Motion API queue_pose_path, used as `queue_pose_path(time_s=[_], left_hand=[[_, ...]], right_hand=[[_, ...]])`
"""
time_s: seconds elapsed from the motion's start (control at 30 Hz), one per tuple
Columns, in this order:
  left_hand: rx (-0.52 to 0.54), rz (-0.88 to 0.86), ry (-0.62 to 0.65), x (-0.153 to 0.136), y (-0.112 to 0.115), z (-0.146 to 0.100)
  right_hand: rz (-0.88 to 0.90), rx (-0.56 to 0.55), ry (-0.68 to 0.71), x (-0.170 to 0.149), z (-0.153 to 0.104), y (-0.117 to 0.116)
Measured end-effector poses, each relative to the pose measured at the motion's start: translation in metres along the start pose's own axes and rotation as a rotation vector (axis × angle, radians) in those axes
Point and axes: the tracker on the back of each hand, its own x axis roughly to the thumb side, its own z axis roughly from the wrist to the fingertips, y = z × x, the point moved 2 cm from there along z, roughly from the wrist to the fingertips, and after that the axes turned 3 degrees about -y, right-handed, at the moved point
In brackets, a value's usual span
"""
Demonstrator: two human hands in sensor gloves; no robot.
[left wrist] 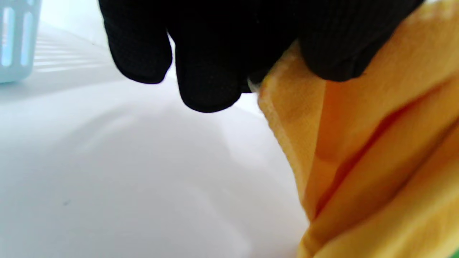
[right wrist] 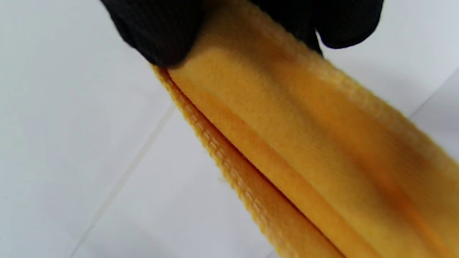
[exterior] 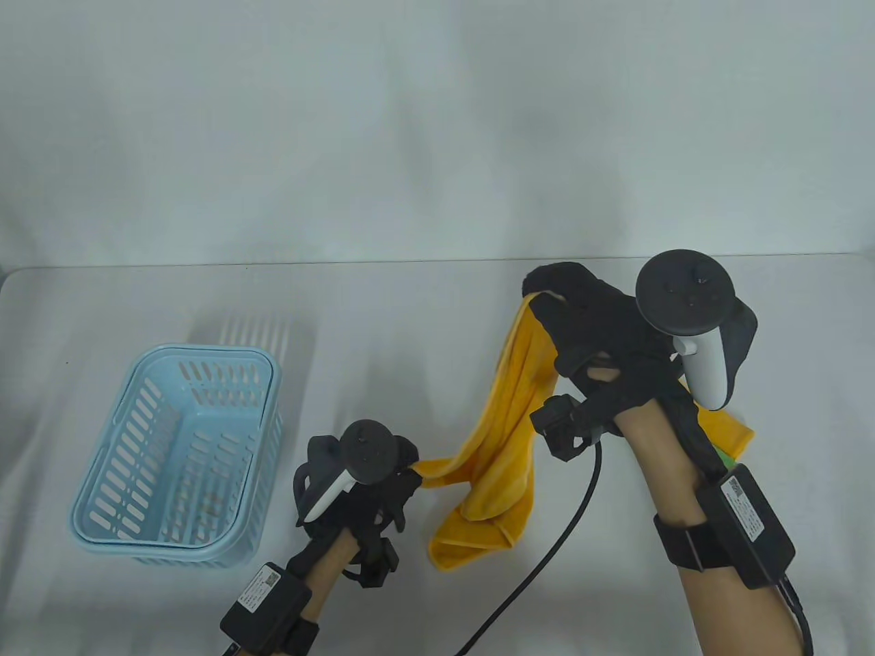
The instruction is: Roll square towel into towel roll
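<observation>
The yellow square towel (exterior: 506, 437) hangs crumpled between both hands, its lower folds resting on the white table (exterior: 410, 328). My right hand (exterior: 554, 290), raised high, pinches one corner of the towel (right wrist: 287, 143) between thumb and fingers. My left hand (exterior: 403, 468), low near the table, pinches another corner; the left wrist view shows its fingertips (left wrist: 208, 86) clamped on the towel's edge (left wrist: 358, 143). Part of the towel lies hidden under my right forearm.
A light blue slotted plastic basket (exterior: 102, 471) stands on the table at the left; its corner (left wrist: 16, 39) shows in the left wrist view. A black cable (exterior: 547, 553) runs from the right hand down to the table's front edge.
</observation>
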Motion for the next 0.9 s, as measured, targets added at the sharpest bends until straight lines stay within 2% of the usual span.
queue_pose_path(time_s=[0.1, 0.27, 0.33, 0.6, 0.9], left_hand=[[0.053, -0.062, -0.032, -0.006, -0.015, -0.003], [0.092, -0.059, -0.077, -0.013, -0.03, -0.004], [0.124, -0.092, -0.095, -0.015, -0.044, -0.004], [0.233, -0.211, -0.096, -0.017, -0.12, -0.012], [0.288, -0.364, 0.001, -0.007, -0.183, -0.028]], right_hand=[[-0.012, -0.04, -0.029, -0.012, 0.004, 0.012], [-0.011, -0.103, -0.098, -0.043, 0.009, 0.038], [-0.005, -0.116, -0.123, -0.056, 0.009, 0.046], [-0.025, -0.148, -0.169, -0.091, 0.007, 0.074], [0.061, -0.127, -0.134, -0.097, -0.005, 0.09]])
